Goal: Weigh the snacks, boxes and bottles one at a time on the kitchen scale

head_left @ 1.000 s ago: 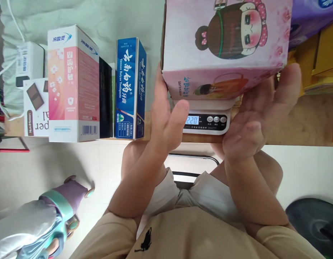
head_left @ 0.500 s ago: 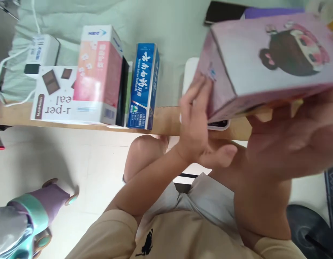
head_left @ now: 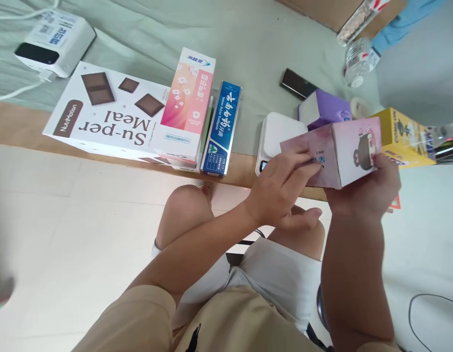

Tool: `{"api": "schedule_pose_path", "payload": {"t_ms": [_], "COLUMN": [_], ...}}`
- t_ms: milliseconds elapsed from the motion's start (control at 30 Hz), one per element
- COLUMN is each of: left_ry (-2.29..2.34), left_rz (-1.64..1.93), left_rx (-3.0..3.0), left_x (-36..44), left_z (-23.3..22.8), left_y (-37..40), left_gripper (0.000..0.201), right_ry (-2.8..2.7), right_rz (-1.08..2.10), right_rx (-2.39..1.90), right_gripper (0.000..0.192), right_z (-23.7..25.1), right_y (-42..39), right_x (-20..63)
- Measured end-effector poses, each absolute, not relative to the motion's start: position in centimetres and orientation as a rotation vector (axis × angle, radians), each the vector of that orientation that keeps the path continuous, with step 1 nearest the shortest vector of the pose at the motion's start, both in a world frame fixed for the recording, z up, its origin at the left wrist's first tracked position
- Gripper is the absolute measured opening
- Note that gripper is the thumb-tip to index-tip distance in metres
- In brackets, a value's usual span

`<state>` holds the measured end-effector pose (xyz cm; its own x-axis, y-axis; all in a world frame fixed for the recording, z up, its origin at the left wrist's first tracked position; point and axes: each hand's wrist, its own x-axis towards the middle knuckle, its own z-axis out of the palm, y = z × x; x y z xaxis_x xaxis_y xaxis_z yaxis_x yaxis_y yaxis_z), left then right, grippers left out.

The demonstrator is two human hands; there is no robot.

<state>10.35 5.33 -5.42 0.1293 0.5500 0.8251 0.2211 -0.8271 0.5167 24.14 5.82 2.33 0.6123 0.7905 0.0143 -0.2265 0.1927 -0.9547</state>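
Note:
A pink cardboard box (head_left: pixel 336 161) printed with a cartoon girl is held over the table's front edge. My right hand (head_left: pixel 373 183) grips it from the right and below, thumb on the cartoon face. Across its left panel lie the outstretched fingers of my left hand (head_left: pixel 281 190), with the thumb held away from the box. Just behind my left hand is a white digital scale (head_left: pixel 285 129), partly covered by the hand and box. Beyond the box stand a purple-and-white package (head_left: pixel 324 108) and a yellow box (head_left: pixel 410 137).
To the left stand a blue toothpaste box (head_left: pixel 223 127), a pink flowered box (head_left: pixel 186 102) and a white Su-per Meal box (head_left: pixel 112 110). A white device (head_left: pixel 57 41) with a cable sits behind them. A black phone-like object (head_left: pixel 298 84) and a plastic bottle (head_left: pixel 356 61) lie farther back.
The pink box has come lower, farther from the camera, and turned. My right hand now shows gripping its right end; my left fingers remain on its side. The view has shifted, revealing more table.

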Motion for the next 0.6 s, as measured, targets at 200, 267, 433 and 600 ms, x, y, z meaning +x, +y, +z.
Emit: {"api": "schedule_pose_path", "payload": {"t_ms": [200, 267, 433, 600], "left_ry": [0.508, 0.483, 0.578, 0.600], "left_rz": [2.029, 2.024, 1.719, 1.823], "left_rx": [2.200, 2.201, 2.294, 2.275], "left_x": [9.7, 9.4, 8.4, 8.1], "left_z": [-5.1, -5.1, -5.2, -4.9], "left_y": [4.2, 4.4, 5.1, 5.2], "left_gripper": [0.032, 0.030, 0.036, 0.034], "right_ry": [-0.814, -0.931, -1.167, -1.346], "right_rz": [0.807, 0.849, 0.928, 0.995], "right_rx": [-1.016, -1.022, -1.118, -1.241], "right_gripper": [0.020, 0.028, 0.040, 0.048], "right_z": [0.2, -0.2, -0.2, 0.1], "right_y": [11.3, 13.2, 16.9, 18.8], "right_x": [21.6, 20.7, 20.2, 20.7]}}
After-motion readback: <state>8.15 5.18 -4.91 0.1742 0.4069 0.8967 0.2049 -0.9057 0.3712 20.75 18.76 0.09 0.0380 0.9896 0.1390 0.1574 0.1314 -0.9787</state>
